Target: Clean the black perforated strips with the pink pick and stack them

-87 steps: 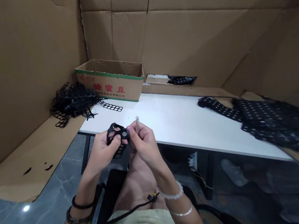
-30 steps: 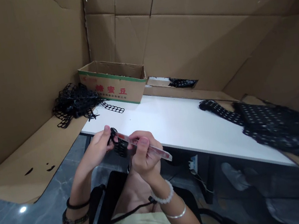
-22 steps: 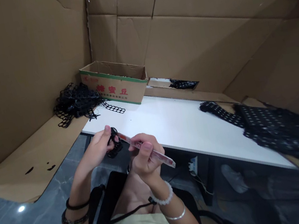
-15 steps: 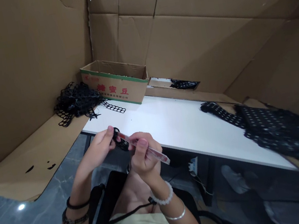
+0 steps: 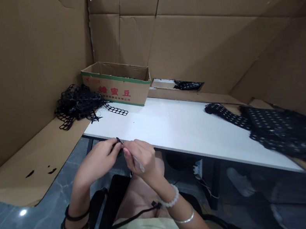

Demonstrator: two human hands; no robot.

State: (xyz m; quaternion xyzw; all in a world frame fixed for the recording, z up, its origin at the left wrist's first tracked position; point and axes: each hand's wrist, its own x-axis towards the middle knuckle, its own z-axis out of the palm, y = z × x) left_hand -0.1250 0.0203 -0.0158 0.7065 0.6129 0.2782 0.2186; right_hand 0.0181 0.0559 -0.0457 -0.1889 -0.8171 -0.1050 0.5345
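Note:
My left hand (image 5: 100, 156) is closed at the table's front edge, pinching a small black piece (image 5: 119, 140) that mostly hides behind the fingers. My right hand (image 5: 142, 155) wraps round a thin, flat, translucent stick with reddish marks (image 5: 140, 165). Only the stick's lower end shows below the fist, so its exact kind is unclear. The fingertips of both hands meet at the black piece. Whether the stick's far end touches the piece cannot be seen.
A cardboard box (image 5: 119, 90) stands at the back left of the white table (image 5: 172, 121). Tangled black mesh offcuts (image 5: 76, 102) lie beside it. Black perforated sheets (image 5: 285, 126) are heaped at the right. Cardboard walls (image 5: 201, 35) enclose the table.
The black piece has turned and is now mostly covered by my left fingers. My right hand has moved slightly left and tilted, leaving less of the stick showing.

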